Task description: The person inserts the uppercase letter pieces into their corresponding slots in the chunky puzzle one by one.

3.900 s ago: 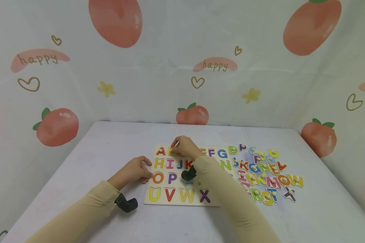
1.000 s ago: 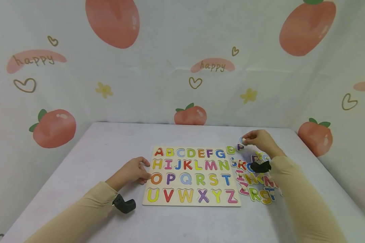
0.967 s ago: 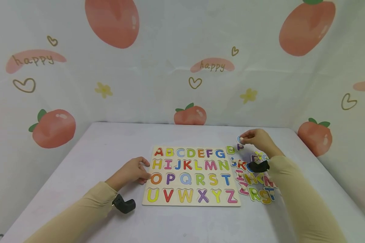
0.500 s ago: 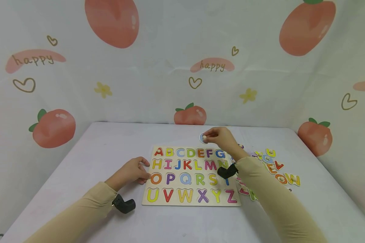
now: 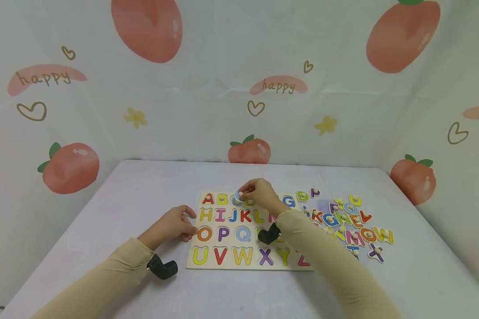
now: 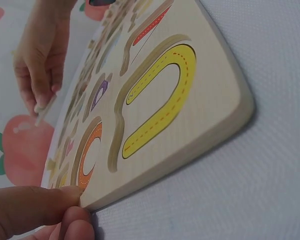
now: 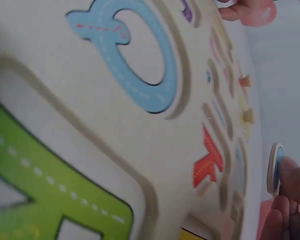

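Blue C [image 7: 275, 170] in R hand [image 5: 261, 194] abv brd [image 5: 231, 244]; L hand [image 5: 173, 226] at L edge [image 5: 190, 249].

Even, muted light. Faint, soft shadows on table [image 5: 163, 177] beside sleeves [image 5: 100, 274]. Left wrist: yellow U [image 6: 187, 75] crisp, right hand [image 6: 42, 55] hazier. Right wrist: dimmer; green letter [image 7: 55, 172] blurred, board [image 7: 115, 120] edge bowed.

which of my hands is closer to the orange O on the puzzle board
Left. The left hand touches the edge of the puzzle board just beside the orange O; the right hand is farther away, pinching a light blue letter piece over the top row.
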A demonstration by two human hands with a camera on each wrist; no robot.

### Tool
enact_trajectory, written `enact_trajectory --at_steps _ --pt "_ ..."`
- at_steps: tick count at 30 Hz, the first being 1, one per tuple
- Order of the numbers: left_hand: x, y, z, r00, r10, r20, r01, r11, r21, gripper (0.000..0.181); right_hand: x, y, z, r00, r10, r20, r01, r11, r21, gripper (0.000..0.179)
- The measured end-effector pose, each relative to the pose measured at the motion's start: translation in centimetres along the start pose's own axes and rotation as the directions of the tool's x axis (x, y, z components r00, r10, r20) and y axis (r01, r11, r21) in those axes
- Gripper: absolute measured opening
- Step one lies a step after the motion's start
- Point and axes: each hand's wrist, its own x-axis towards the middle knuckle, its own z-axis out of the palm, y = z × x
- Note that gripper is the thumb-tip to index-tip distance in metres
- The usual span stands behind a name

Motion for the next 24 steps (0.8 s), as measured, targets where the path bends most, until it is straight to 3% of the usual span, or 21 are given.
enact_trajectory --at_steps 10,24 --pt "0.0 0.0 0.0 1.000 -0.013 -0.007 0.013 1.000 0.007 0.047 0.6 0.0 1.2 0.998 0.056 0.030 -0.056 0.998 0.011 0.010" --pt "-0.1 0.0 0.0 1.000 -0.015 -0.003 0.015 1.000 0.010 0.046 0.7 -0.9 1.7 0.995 0.074 0.064 -0.072 0.997 -0.022 0.009"
